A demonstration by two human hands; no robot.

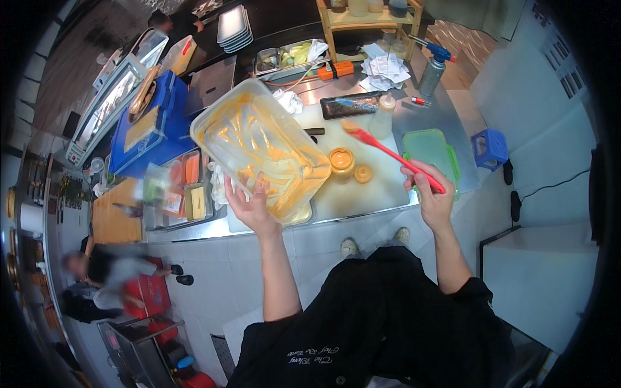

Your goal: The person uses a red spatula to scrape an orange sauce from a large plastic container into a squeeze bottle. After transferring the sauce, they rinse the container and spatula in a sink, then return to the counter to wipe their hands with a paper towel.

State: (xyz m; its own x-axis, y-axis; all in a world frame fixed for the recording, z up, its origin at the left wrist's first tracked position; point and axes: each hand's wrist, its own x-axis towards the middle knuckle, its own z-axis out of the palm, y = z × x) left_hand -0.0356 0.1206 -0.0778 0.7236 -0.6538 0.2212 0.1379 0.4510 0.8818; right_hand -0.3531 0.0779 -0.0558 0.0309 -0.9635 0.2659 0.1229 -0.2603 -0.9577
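Note:
My left hand (252,206) holds a clear plastic container (262,145), tilted, its inside smeared with orange sauce. In my right hand (432,191) is a red silicone spatula (388,151), with orange sauce on its head. Between the hands, an open jar of orange sauce (342,167) stands on the white cutting board (378,191), beside a round orange-smeared lid (363,173). Behind them are a squeeze bottle (383,116) and a black tray (349,105). A dark handle (315,131) shows partly behind the container.
A green-rimmed lid (432,145) lies at the right, below a blue-headed gas torch (433,72) and a pile of paper slips (385,70). To the left are a blue cooler box (170,111) and metal food pans (196,203). People sit at the lower left.

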